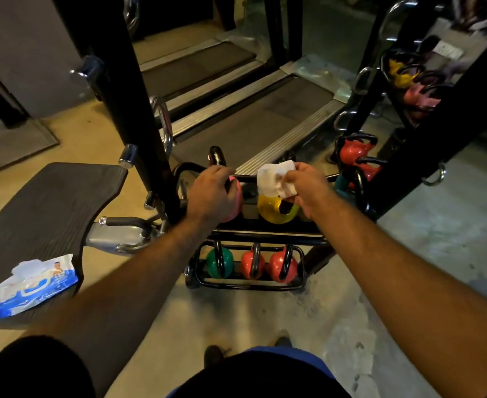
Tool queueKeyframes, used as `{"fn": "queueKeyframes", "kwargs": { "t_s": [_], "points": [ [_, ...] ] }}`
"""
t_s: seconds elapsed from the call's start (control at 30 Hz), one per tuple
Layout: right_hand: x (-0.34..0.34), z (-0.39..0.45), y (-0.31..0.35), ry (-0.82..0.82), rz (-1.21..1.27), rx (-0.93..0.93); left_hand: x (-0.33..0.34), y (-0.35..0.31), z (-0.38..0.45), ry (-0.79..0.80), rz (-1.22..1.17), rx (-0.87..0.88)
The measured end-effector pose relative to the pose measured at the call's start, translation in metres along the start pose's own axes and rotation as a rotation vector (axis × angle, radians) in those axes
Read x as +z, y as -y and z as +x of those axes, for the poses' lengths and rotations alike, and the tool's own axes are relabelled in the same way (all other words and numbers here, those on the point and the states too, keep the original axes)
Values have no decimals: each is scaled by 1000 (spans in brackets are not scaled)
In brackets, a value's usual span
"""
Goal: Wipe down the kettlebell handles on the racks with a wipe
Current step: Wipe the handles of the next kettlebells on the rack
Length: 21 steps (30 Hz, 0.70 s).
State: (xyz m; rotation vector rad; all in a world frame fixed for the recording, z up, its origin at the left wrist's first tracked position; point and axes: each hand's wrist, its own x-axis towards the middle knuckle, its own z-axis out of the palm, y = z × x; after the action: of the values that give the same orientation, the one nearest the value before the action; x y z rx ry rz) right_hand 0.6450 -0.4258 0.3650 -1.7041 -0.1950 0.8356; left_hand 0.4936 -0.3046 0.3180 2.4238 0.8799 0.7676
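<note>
- We look down past our own two bare arms at a low black kettlebell rack (253,235) standing on a pale concrete floor (408,254).
- Our right hand (305,188) pinches a white wipe (273,179) between thumb and fingertips, holding it just above the yellow kettlebell (276,211) on the upper shelf.
- Our left hand (212,193) curls over the black handle of the pink kettlebell (235,202) beside it, fingers wrapped round the bar.
- The wipe looks thin, limp and damp; we judge it will fold easily round a handle and is best bunched in the fingers.
- The kettlebells look heavy and rigid, with smooth handles that may be slick once wet, so we would steady each one by its handle and leave it on the shelf.
- On the lower shelf sit a green kettlebell (219,262) and two red ones, handles upright.
- To the left, a blue and white wipes packet (32,285) lies open on a dark padded bench (44,208).
- Beyond the rack are treadmill belts (253,116) and, at right, a mirror reflecting more kettlebells.
</note>
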Motion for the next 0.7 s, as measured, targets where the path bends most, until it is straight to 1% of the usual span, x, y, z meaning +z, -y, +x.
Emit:
{"fn": "queueKeyframes", "kwargs": {
  "t_s": [0.13, 0.23, 0.33, 0.53, 0.63, 0.7],
  "points": [
    [-30, 20, -2, -50, -160, -129, 22, -26, 11, -5, 21, 96],
    [-45, 42, -3, -137, -346, -267, 40, -45, 20, 31, -30, 50],
    [-52, 60, -2, -157, -557, -381, 57, -54, 30, 56, -66, -22],
    [-52, 74, -1, -53, -697, -681, 81, -54, 40, 40, -102, -171],
    [-54, 85, -14, 108, -801, -846, 86, -49, 42, 53, -107, -223],
    [-60, 91, -25, 196, -918, -907, 90, -46, 43, 52, -116, -216]
  ]
}}
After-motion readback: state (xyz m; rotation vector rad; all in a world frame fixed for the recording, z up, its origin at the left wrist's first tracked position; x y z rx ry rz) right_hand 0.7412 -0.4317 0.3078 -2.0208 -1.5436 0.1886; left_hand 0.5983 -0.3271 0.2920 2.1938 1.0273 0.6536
